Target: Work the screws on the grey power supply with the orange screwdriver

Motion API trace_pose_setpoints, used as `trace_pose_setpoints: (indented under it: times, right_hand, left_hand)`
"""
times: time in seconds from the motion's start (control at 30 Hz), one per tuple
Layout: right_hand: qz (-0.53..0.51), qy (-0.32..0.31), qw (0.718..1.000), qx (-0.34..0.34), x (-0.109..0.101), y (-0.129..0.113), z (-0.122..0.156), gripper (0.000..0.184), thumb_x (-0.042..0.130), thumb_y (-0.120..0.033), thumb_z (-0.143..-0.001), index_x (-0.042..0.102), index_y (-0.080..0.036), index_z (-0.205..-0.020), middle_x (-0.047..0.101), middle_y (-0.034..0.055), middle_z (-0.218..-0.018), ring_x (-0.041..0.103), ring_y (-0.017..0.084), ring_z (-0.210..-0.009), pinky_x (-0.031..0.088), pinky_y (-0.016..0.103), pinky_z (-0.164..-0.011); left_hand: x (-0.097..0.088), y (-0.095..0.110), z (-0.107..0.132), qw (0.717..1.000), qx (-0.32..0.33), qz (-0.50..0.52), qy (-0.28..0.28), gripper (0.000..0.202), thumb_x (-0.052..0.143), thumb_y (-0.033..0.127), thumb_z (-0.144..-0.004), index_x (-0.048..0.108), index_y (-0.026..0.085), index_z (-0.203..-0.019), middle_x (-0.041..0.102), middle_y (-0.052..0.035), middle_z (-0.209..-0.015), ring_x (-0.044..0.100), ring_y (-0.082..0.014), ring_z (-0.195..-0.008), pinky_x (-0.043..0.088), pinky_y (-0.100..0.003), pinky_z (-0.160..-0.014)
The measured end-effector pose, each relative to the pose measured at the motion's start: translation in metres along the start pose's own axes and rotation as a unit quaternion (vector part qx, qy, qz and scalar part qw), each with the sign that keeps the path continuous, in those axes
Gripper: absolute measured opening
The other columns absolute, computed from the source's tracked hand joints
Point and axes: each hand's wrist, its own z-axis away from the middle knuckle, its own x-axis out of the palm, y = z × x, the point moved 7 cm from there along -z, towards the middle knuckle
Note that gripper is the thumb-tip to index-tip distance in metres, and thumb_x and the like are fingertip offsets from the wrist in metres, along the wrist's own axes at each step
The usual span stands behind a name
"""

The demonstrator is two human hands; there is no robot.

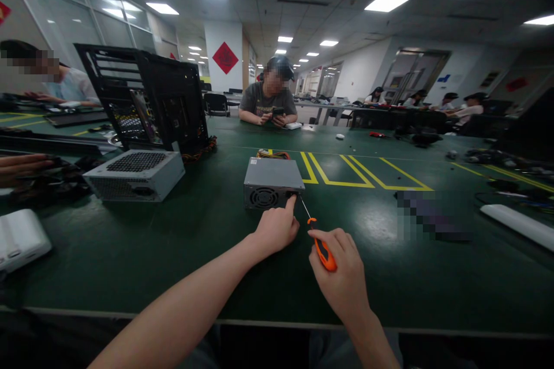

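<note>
A grey computer power supply [274,174] sits on the green table in front of me, its round fan grille and power socket facing me. The index finger of my left hand [276,225] reaches out and touches that face near the socket. The other fingers of this hand are curled, and I see nothing held in them. My right hand [341,262] is closed round the orange and black handle of a screwdriver [324,255]. Its thin shaft points up and left, with the tip at the right edge of the power supply's front face. Whether the tip sits on a screw is too small to tell.
Left of centre stand a second power supply [134,176] and an open black computer case [151,98]. A white device [21,239] lies at far left, a blurred dark strip [433,216] at right, beside a white bar [519,223]. Across the table a person [269,95] holds a phone.
</note>
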Motion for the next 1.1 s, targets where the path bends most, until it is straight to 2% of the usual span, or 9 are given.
trace_pose_setpoints:
  times: [0.13, 0.23, 0.33, 0.5, 0.63, 0.73, 0.83, 1.0, 1.1]
  right_hand:
    - [-0.019, -0.027, 0.999, 0.020, 0.003, 0.002, 0.000, 0.017, 0.047, -0.023, -0.083, 0.056, -0.020, -0.096, 0.054, 0.0052, -0.085, 0.052, 0.018, -0.078, 0.045, 0.033, -0.069]
    - [-0.053, -0.034, 0.996, 0.061, 0.004, 0.007, 0.002, 0.026, 0.046, -0.033, -0.085, 0.051, -0.020, -0.108, 0.058, 0.0053, -0.092, 0.055, 0.018, -0.083, 0.046, 0.033, -0.072]
    - [-0.071, -0.035, 0.992, 0.094, 0.006, 0.012, 0.003, 0.031, 0.047, -0.034, -0.085, 0.047, -0.020, -0.113, 0.059, 0.0058, -0.096, 0.057, 0.017, -0.082, 0.048, 0.031, -0.070]
    - [-0.038, -0.028, 0.998, 0.032, 0.005, 0.003, 0.000, 0.018, 0.047, -0.025, -0.082, 0.054, -0.020, -0.097, 0.058, 0.0042, -0.084, 0.056, 0.018, -0.077, 0.047, 0.032, -0.069]
    - [-0.042, -0.029, 0.998, 0.026, 0.003, 0.001, -0.001, 0.020, 0.048, -0.030, -0.083, 0.055, -0.020, -0.099, 0.058, 0.0048, -0.086, 0.056, 0.018, -0.079, 0.046, 0.033, -0.070]
    - [-0.070, -0.027, 0.994, 0.075, 0.003, 0.008, 0.001, 0.027, 0.047, -0.035, -0.085, 0.051, -0.021, -0.107, 0.061, 0.0047, -0.091, 0.058, 0.017, -0.079, 0.048, 0.031, -0.069]
    - [-0.084, -0.016, 0.989, 0.118, 0.003, 0.016, 0.004, 0.024, 0.047, -0.033, -0.084, 0.049, -0.020, -0.104, 0.060, 0.0023, -0.083, 0.058, 0.014, -0.069, 0.047, 0.027, -0.062]
    - [-0.033, -0.002, 0.999, 0.031, 0.001, 0.004, 0.000, 0.013, 0.048, -0.023, -0.080, 0.054, -0.020, -0.091, 0.057, 0.0030, -0.080, 0.055, 0.017, -0.074, 0.045, 0.032, -0.069]
    - [-0.038, -0.014, 0.999, 0.035, 0.001, 0.004, -0.001, 0.013, 0.047, -0.025, -0.081, 0.053, -0.020, -0.091, 0.057, 0.0038, -0.083, 0.054, 0.017, -0.077, 0.045, 0.032, -0.070]
  left_hand:
    - [0.001, 0.000, -0.001, 1.000, -0.013, -0.005, -0.007, 0.058, 0.035, 0.027, -0.085, 0.017, 0.012, -0.138, 0.067, -0.0088, -0.084, 0.065, -0.0223, -0.076, 0.047, -0.031, -0.068]
    - [0.002, -0.001, -0.001, 1.000, -0.020, -0.016, -0.017, 0.057, 0.035, 0.026, -0.085, 0.017, 0.012, -0.138, 0.067, -0.0103, -0.086, 0.065, -0.0236, -0.079, 0.047, -0.033, -0.070]
    - [-0.001, 0.000, 0.000, 1.000, -0.011, -0.002, -0.011, 0.056, 0.035, 0.025, -0.085, 0.019, 0.012, -0.137, 0.067, -0.0100, -0.086, 0.065, -0.0232, -0.079, 0.047, -0.033, -0.070]
    - [-0.003, -0.002, 0.000, 1.000, -0.015, 0.019, 0.000, 0.055, 0.035, 0.025, -0.084, 0.021, 0.014, -0.137, 0.067, -0.0093, -0.086, 0.065, -0.0235, -0.078, 0.047, -0.032, -0.070]
    - [0.000, -0.003, -0.002, 1.000, -0.010, 0.023, 0.005, 0.054, 0.035, 0.026, -0.085, 0.022, 0.014, -0.136, 0.067, -0.0096, -0.086, 0.065, -0.0235, -0.079, 0.046, -0.032, -0.070]
    - [0.001, -0.004, -0.002, 1.000, -0.011, 0.020, 0.006, 0.056, 0.036, 0.026, -0.084, 0.022, 0.014, -0.136, 0.067, -0.0093, -0.084, 0.065, -0.0235, -0.077, 0.046, -0.032, -0.069]
    - [0.000, -0.004, -0.001, 1.000, -0.002, 0.029, 0.009, 0.056, 0.035, 0.026, -0.084, 0.021, 0.013, -0.137, 0.067, -0.0093, -0.084, 0.064, -0.0221, -0.075, 0.046, -0.031, -0.068]
    - [-0.001, -0.003, 0.000, 0.999, 0.001, 0.034, 0.009, 0.054, 0.035, 0.026, -0.084, 0.023, 0.013, -0.136, 0.067, -0.0093, -0.082, 0.064, -0.0220, -0.073, 0.046, -0.030, -0.066]
    - [0.000, -0.003, -0.001, 1.000, -0.004, 0.025, 0.016, 0.054, 0.036, 0.025, -0.084, 0.024, 0.013, -0.135, 0.067, -0.0092, -0.082, 0.064, -0.0228, -0.073, 0.047, -0.032, -0.067]
